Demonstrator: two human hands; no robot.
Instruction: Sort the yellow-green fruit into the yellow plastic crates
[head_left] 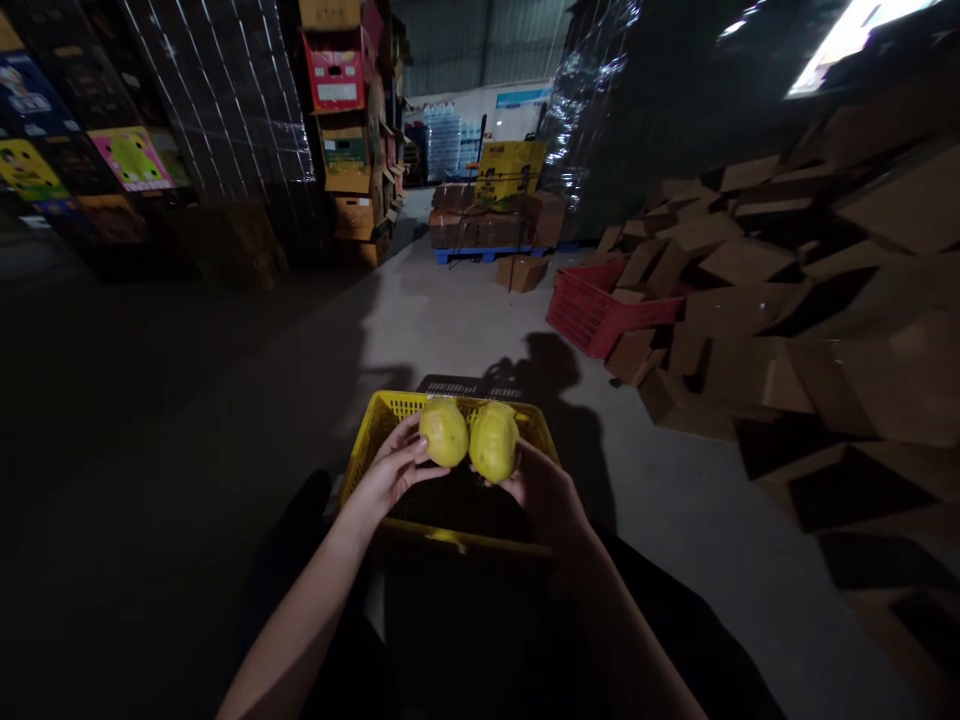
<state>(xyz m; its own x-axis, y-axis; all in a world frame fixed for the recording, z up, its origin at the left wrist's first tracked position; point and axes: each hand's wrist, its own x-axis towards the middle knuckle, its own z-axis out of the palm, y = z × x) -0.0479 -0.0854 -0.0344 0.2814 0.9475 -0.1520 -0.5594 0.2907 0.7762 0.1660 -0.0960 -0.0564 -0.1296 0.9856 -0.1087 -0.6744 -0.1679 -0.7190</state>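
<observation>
Held two yellow fruits side by side over the yellow crate (360,440): left hand (390,470) wrapped around the left fruit (444,432), right hand (544,492) cupped under the right fruit (493,440). Best kept low over the crate, grips firm (fruits touching). Looked round, smooth, greenish-yellow, unbruised on visible sides. Cardboard boxes (787,330) heaped nearby.

Yellow plastic lattice crate (365,440), matt.
</observation>
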